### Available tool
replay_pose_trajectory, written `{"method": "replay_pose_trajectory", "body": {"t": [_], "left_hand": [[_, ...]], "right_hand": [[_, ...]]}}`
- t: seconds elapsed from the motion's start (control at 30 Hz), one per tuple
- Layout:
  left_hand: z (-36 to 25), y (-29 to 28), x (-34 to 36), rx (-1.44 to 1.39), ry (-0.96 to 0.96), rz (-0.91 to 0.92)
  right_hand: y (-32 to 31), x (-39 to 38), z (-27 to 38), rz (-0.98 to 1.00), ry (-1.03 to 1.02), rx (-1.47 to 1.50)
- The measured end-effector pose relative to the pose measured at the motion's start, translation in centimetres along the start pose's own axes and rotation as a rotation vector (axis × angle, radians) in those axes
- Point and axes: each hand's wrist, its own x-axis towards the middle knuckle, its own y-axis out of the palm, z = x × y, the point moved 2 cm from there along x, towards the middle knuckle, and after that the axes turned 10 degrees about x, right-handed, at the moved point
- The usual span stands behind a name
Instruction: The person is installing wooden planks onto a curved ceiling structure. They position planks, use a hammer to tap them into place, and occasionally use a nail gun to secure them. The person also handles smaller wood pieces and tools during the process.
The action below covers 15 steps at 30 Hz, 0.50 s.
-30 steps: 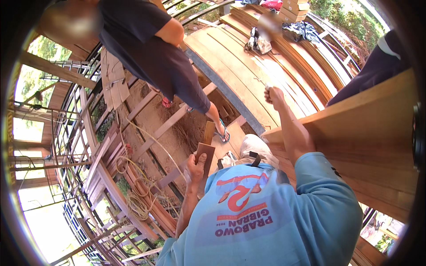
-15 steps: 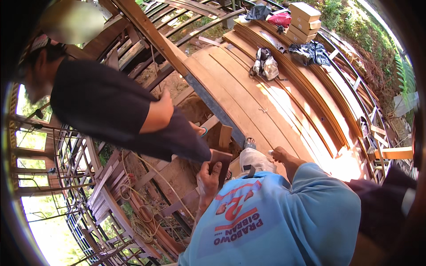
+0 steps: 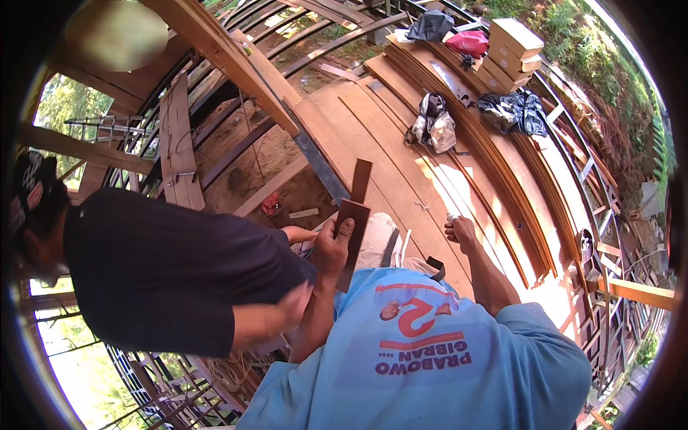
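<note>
My left hand grips short dark brown wooden boards, thumb across the face, upright in front of my blue shirt. One narrower piece sticks up past the wider one. To the right, my right hand is closed around a small white object, mostly hidden by the fingers, above the plank decking. A co-worker in a dark shirt bends close on my left. One of that person's hands is blurred beside my left forearm; the other arm reaches behind my left hand.
Long brown boards lie stacked on the plank deck. Cardboard boxes, a black plastic bag and a bundled cloth bag rest there. A wooden beam slants past the deck's left edge, beside open framing over bare ground.
My left hand has risen with the brown boards, now more upright. My right hand has shifted slightly up and right. The co-worker has moved lower, swinging an arm toward my left forearm.
</note>
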Motion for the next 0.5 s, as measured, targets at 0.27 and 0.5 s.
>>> {"method": "replay_pose_trajectory", "body": {"t": [0.27, 0.5], "left_hand": [[2.5, 5.4, 17.3, -0.166, 0.000, -0.044], [-0.4, 9.8, 32.1, -0.051, -0.020, 0.137]], "right_hand": [[1.2, 12.6, 1.1, -0.062, 0.127, 0.157], [0.3, 28.1, 7.1, -0.180, 0.105, -0.057]]}}
